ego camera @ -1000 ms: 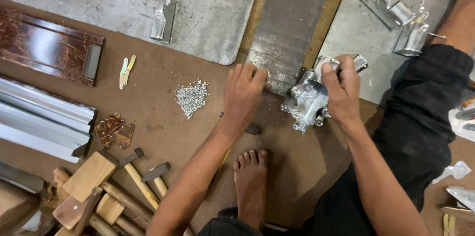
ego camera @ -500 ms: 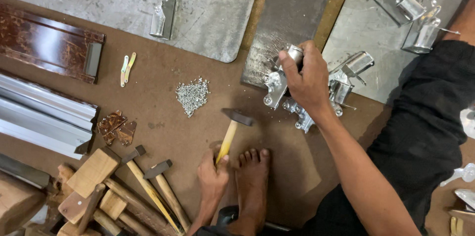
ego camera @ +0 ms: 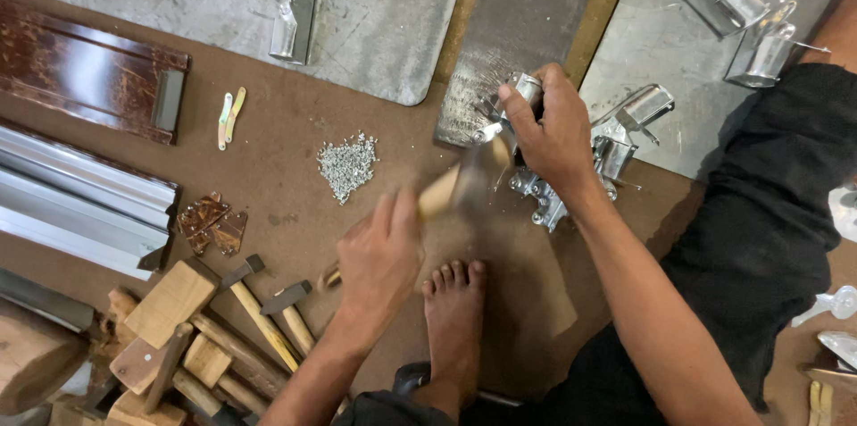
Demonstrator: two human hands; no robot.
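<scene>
My left hand (ego camera: 379, 256) grips the wooden handle of a hammer (ego camera: 451, 189), whose blurred head is raised toward the metal part. My right hand (ego camera: 553, 131) holds a shiny metal bracket piece (ego camera: 518, 91) down on the edge of a dark steel plate (ego camera: 527, 24). More shiny metal brackets (ego camera: 616, 145) lie just right of that hand. My bare foot (ego camera: 453, 319) rests on the brown floor below the hammer.
A pile of small silver rivets (ego camera: 348, 162) lies left of the hammer. Spare hammers (ego camera: 268, 314) and wood blocks (ego camera: 170, 301) sit at lower left. Silver rails (ego camera: 80, 203), a brown profile (ego camera: 80, 73), grey sheets (ego camera: 375, 15) and further brackets (ego camera: 741, 11) surround the spot.
My left hand picked up the hammer from the floor and swung it up toward the metal piece. My right hand shifted the bracket slightly on the steel plate.
</scene>
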